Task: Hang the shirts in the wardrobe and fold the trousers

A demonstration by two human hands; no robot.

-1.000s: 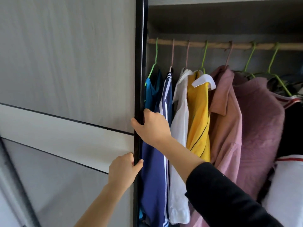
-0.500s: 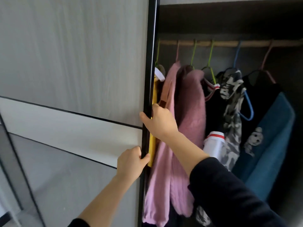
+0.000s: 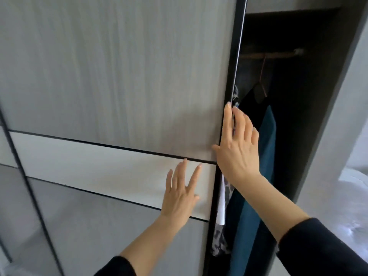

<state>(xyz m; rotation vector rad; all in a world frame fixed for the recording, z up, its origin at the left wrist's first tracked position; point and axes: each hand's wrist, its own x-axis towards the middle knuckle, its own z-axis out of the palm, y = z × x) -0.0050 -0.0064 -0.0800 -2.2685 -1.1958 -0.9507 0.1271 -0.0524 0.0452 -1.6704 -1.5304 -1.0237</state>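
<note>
The grey sliding wardrobe door [image 3: 119, 76] covers most of the opening; only a narrow dark gap stays at the right. My left hand [image 3: 182, 192] lies flat with straight fingers on the door's white band. My right hand [image 3: 238, 144] presses with straight fingers against the door's black edge [image 3: 234, 56]. In the gap hang a teal garment [image 3: 266, 148], a black garment [image 3: 253, 100] on a pink hanger [image 3: 262, 76] and a patterned grey-white garment [image 3: 220, 236] by the door edge. The wooden rail [image 3: 272, 55] shows above them. No trousers are in view.
The wardrobe's dark side wall [image 3: 326, 108] bounds the gap on the right. A pale wall and a bright blurred area [image 3: 356, 196] lie beyond it. Another door panel with a black frame [image 3: 20, 156] stands at the far left.
The door has slid right and hidden the pink, yellow and other shirts. Both hands let go of the door edge and now lie flat against the door.
</note>
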